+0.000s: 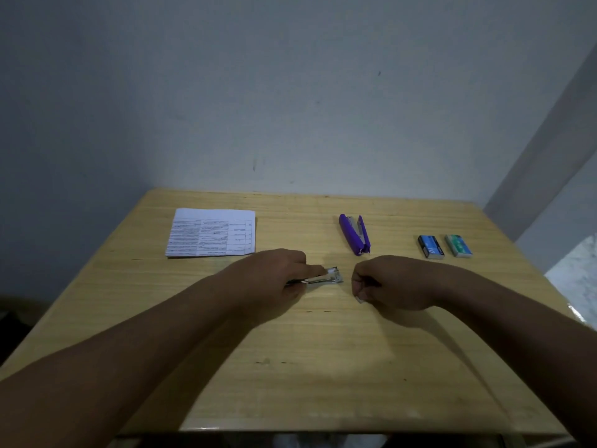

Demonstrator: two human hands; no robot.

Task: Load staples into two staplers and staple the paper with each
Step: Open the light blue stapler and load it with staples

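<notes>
My left hand (274,279) grips a small metal stapler (326,279) at the table's middle; its silver front end sticks out to the right of my fingers. My right hand (387,284) is closed just to the right of it, pinching a small silvery piece, probably a strip of staples (360,299), a short gap from the stapler's tip. A purple stapler (354,234) lies opened behind my hands. A printed sheet of paper (211,232) lies flat at the back left.
Two small staple boxes, one blue (430,247) and one green (458,245), sit at the back right of the wooden table (323,367). A grey wall stands right behind the table.
</notes>
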